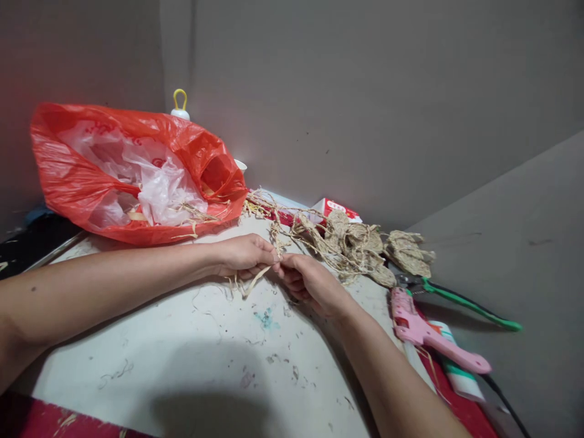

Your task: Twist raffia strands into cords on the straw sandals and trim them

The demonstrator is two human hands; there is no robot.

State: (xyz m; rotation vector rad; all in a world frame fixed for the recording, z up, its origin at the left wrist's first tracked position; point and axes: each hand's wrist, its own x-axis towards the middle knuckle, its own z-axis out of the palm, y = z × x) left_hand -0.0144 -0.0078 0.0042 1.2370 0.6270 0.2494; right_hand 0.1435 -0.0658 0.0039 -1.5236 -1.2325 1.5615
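Over the middle of the white board, my left hand (pixel 249 254) and my right hand (pixel 310 281) meet at the fingertips, both pinched closed on a thin pale straw strand (pixel 258 281). A loose end of it hangs below my left hand. Just beyond the fingers, a twisted straw cord (pixel 275 234) runs back toward a heap of straw cords and coiled woven straw pieces (pixel 360 240) at the right. My fingers hide the exact spot where the strand is gripped.
At the back left lies a red plastic bag (pixel 82 194) holding clear plastic and straw scraps. Along the right edge are a pink glue gun (pixel 417 328), green-handled pliers (pixel 474 305) and a white-and-green tube (pixel 460 377). A red-and-white box (pixel 340 210) stands behind the heap, near grey walls.
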